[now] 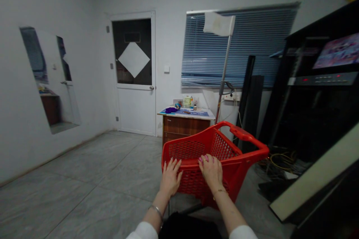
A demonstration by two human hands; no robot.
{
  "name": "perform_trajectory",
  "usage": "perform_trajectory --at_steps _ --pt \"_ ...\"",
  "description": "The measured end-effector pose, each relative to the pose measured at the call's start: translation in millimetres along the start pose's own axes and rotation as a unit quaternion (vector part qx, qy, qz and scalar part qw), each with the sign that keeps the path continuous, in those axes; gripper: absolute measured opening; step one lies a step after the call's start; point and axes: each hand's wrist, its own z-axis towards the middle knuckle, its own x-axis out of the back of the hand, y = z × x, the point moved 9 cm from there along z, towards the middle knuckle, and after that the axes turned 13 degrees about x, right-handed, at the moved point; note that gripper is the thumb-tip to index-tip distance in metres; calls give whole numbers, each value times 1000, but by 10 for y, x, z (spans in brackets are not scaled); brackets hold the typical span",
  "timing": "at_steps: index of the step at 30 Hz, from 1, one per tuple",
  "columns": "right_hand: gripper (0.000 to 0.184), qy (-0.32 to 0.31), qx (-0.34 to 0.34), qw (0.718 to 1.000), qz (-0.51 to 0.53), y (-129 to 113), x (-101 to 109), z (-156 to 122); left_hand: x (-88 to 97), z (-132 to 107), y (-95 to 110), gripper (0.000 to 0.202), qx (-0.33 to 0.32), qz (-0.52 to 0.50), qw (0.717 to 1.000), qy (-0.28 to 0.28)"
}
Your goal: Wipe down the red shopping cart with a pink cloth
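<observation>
A red plastic shopping basket (224, 149) on a wheeled frame stands just in front of me on the grey tiled floor. My left hand (170, 177) lies against the basket's near wall, fingers stretched upward and slightly apart. My right hand (211, 169) rests on the near rim, its fingers curled over the edge and gripping it. The basket's red handle (246, 134) sticks up at its far right. I see nothing inside the basket from here.
A small wooden cabinet (185, 124) with bottles and papers stands behind the basket under a blue-blinded window (238, 44). A white door (136, 74) is at the back. A black arcade cabinet (319, 104) and loose cables (280, 162) fill the right side.
</observation>
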Motion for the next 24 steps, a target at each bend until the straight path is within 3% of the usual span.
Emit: perform_trajectory --at_steps 6,9,12,16,20,24 --pt "26 64 -5 996 -60 679 20 -76 -56 -4 -11 51 14 15 1000 -14" --pt "26 87 -8 994 -66 817 33 -116 -33 -16 24 51 20 12 1000 -8" --pt "29 69 -25 996 -60 696 15 -108 -6 -20 66 51 20 10 1000 -12" --pt "27 35 -27 999 -23 227 -26 -31 16 -9 90 52 27 14 999 -23" --pt "21 39 -25 999 21 -190 -54 0 42 -7 97 52 24 20 999 -28" --pt "21 59 -12 997 37 -233 -80 -36 43 -11 57 54 20 22 999 -41"
